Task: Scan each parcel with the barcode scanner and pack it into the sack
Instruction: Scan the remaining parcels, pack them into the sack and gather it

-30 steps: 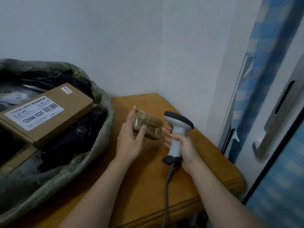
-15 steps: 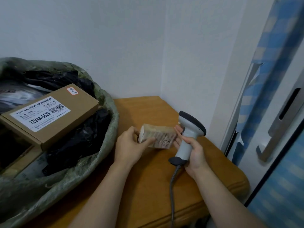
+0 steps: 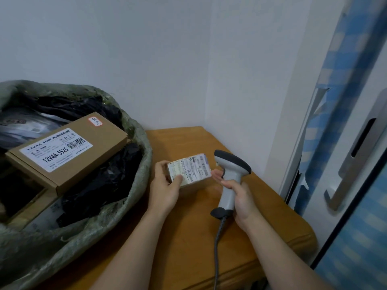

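The small parcel (image 3: 189, 170) is held just above the wooden surface (image 3: 188, 237), label up, between the sack (image 3: 134, 185) on the left and the barcode scanner (image 3: 230, 181) on the right. The left hand (image 3: 165, 189) has its grip clamped on the parcel's left end; the right hand (image 3: 240, 197) is wrapped around the scanner handle. The parcel looks light and stiff, its taped skin probably slick, so holding it by the ends keeps the label clear.

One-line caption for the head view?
Left hand holds small labelled parcel beside grey handheld scanner in right hand.
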Available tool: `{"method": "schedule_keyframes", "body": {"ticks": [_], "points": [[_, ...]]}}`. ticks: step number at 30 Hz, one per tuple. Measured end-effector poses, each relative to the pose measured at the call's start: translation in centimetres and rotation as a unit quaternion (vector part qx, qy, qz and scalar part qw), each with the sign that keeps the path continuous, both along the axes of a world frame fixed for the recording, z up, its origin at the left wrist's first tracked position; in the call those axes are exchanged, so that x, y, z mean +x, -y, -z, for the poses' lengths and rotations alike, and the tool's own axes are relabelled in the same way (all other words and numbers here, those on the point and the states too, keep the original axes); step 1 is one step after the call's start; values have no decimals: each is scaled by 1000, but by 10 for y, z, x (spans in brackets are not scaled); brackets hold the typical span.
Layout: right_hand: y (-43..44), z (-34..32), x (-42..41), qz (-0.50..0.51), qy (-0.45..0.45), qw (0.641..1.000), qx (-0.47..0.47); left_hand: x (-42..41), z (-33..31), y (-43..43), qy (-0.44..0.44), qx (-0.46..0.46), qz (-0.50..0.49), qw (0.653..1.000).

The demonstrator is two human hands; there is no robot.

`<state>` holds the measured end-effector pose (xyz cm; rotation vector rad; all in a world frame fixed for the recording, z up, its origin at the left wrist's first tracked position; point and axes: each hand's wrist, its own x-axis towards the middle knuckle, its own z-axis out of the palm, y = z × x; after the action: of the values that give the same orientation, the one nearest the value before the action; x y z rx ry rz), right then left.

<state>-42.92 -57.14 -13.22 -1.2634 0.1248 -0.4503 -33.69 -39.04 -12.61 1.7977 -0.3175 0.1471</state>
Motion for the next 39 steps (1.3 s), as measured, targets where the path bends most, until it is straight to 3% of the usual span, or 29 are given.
{"method": "schedule_keyframes", "body": {"ticks": [7, 16, 39], "points": [[-17, -18, -4, -67, -31, 997, -9, 7, 3, -1, -53, -56, -61, 995], [-26, -36, -8, -73, -106, 991, -42, 5, 11, 4, -33, -33, -71, 996], [-33, -34, -13, -80, -113, 990, -34, 11, 18, 5, -31, -7, -78, 996]]}}
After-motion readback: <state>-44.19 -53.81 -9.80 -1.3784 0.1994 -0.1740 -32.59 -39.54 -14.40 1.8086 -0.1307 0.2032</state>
